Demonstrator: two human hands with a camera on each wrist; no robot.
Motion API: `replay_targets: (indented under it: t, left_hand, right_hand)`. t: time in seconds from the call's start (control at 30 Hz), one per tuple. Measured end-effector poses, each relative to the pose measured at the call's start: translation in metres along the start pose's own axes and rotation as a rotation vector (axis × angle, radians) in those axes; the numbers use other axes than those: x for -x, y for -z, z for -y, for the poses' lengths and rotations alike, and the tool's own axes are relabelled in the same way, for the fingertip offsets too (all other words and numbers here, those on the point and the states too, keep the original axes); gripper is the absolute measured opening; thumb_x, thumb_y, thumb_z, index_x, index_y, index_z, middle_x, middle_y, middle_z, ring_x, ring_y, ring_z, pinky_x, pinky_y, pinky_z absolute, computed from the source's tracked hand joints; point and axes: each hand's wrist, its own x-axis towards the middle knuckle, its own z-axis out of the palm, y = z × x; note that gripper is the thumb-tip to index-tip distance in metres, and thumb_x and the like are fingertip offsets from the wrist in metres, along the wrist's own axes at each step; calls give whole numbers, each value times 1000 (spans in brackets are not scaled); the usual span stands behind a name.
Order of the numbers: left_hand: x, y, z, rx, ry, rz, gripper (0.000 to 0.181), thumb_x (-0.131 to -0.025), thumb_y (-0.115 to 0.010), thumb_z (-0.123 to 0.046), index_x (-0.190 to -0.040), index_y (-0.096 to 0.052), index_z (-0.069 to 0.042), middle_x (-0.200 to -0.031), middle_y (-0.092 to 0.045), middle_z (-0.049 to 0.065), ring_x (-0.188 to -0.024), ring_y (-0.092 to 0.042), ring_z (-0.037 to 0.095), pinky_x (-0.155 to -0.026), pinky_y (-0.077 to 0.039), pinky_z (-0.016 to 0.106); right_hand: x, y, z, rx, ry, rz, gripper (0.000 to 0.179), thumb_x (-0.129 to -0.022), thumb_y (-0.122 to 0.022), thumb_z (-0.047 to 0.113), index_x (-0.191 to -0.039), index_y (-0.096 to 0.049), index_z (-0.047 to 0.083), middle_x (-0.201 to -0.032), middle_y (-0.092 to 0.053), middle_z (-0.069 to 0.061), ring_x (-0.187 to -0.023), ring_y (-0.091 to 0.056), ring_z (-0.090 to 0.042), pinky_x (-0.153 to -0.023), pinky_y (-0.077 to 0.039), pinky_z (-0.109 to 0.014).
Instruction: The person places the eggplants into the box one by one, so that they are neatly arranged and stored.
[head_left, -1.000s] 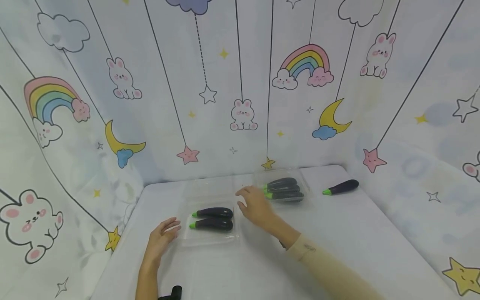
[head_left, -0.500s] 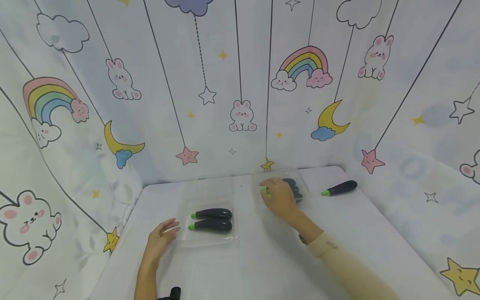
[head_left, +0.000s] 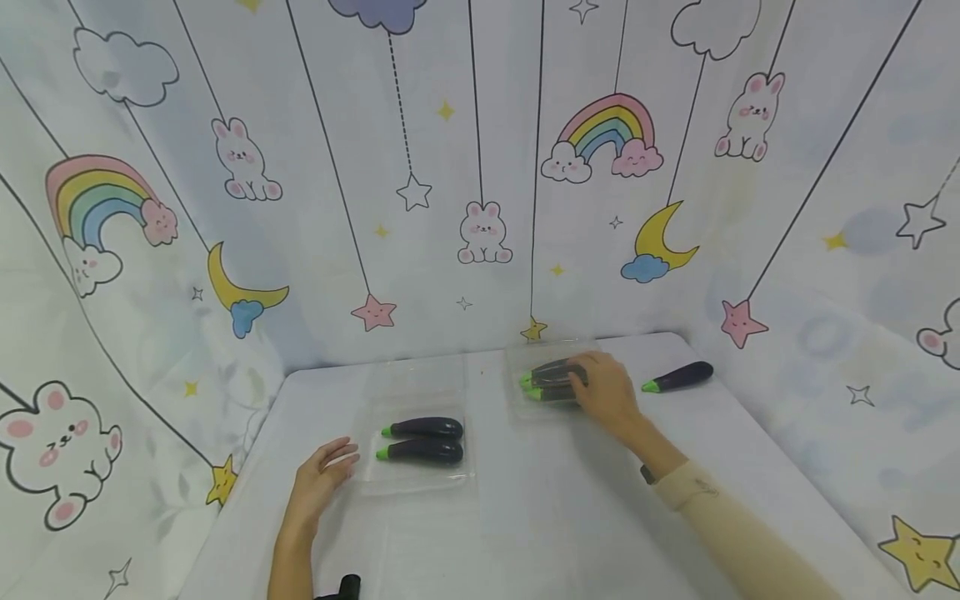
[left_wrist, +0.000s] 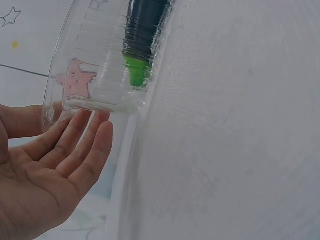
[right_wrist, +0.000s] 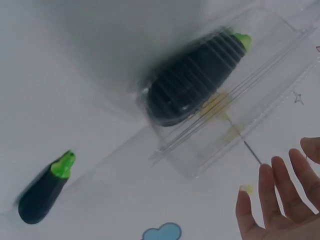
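Two dark eggplants with green stems, the nearer eggplant [head_left: 422, 451] among them, lie in a clear plastic box [head_left: 468, 483] on the left. My left hand [head_left: 321, 477] is at that box's left edge, fingers loosely extended; in the left wrist view the fingertips meet its clear rim [left_wrist: 55, 90]. My right hand [head_left: 609, 392] hangs over the right end of a second clear box [head_left: 517, 408], covering part of its eggplants [head_left: 551, 371]. In the right wrist view that hand [right_wrist: 285, 200] has its fingers spread, with nothing between them. A single eggplant [head_left: 679, 377] lies outside, to the right.
The boxes stand on a white-covered table [head_left: 525, 525]. A patterned cloth [head_left: 420, 250] with rabbits, stars and rainbows hangs behind and along both sides. A black object [head_left: 348, 586] shows at the left wrist, at the bottom edge.
My right hand has moved right, from between the two boxes across the second box to its right end, uncovering the eggplants' green stems. My left hand has stayed by the left box.
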Motion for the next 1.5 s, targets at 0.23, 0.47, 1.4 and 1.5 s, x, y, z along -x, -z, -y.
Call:
replay_targets:
  t: [0.23, 0.47, 1.4, 1.5]
  left_hand:
    - [1, 0, -1, -10, -1, -8, 51, -106, -53, -5, -156, -42, -2, -153, -52, 21, -140, -53, 34, -97, -54, 17]
    - [0, 0, -4, -19, 3, -26, 50, -105, -54, -4, -154, -45, -4, -150, -54, 20, -139, -55, 34, -95, -55, 16]
    - [0, 1, 0, 9, -31, -11, 50, -106, -55, -5, -154, -45, -2, -150, -54, 22, -138, -55, 36, -97, -54, 17]
    - [1, 1, 0, 5, -31, -13, 49, -105, -55, -5, -154, -45, -2, -150, -54, 23, -138, -55, 37, -97, -55, 18]
  right_hand:
    - [3, 10, -30, 22, -14, -45, 19, -93, -74, 9, -110, -76, 1, -114, -74, -21, -106, -68, -44, -86, -56, -61]
    - [3, 19, -59, 66, -89, -36, 20, -97, -65, 9, -112, -76, 2, -117, -73, -22, -107, -66, -46, -82, -54, -63]
    - [19, 23, -180, 333, -158, 332, 40, -82, -66, -5, -122, -68, -11, -125, -63, -37, -115, -60, -56, -87, -55, -68]
    - [21, 22, -182, 360, -141, 385, 37, -86, -61, -6, -123, -67, -10, -130, -61, -36, -123, -56, -54, -98, -49, -71]
